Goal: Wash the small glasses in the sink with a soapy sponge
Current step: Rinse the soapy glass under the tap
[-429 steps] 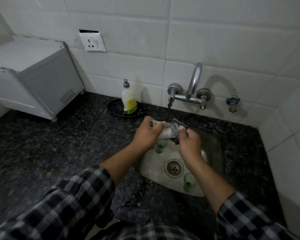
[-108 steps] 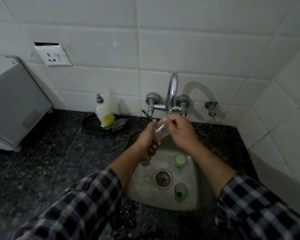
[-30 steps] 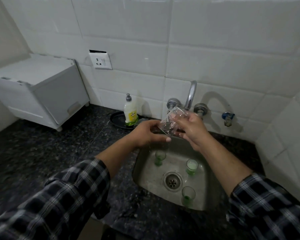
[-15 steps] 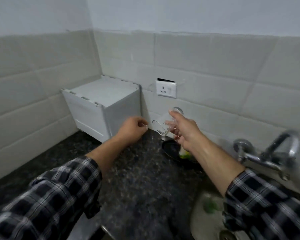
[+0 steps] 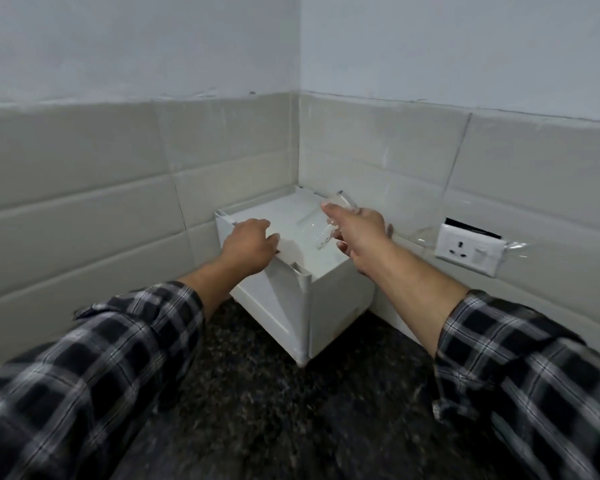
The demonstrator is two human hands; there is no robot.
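Nearest the camera, two checked sleeves, the left sleeve (image 5: 94,368) and the right sleeve (image 5: 534,375), reach forward over a dark speckled bench (image 5: 274,410). Both are pushed back from bare forearms.

Farther in, a white box (image 5: 333,292) stands on the bench in the corner where two tiled walls meet. One upright edge of the box is turned towards the person.

The left hand (image 5: 248,242) lies on the near left rim of the box's flat top, knuckles up and fingers bent down onto the surface. It covers that stretch of rim, and whether it grips the rim or only rests there cannot be told.

The right hand (image 5: 357,233) grasps a small clear glass (image 5: 326,220) between thumb and fingers. The glass is tilted and sits over the right rear part of the box's top. It is blurred and partly hidden by the fingers, so whether it touches the top is unclear.

Past the right wrist, a white socket (image 5: 468,249) is set in the right-hand wall, with a dark gap along its upper edge. It is well apart from the box.

Behind everything, pale wall tiles (image 5: 84,202) run along both walls. A painted wall (image 5: 136,39) rises above the tiles.
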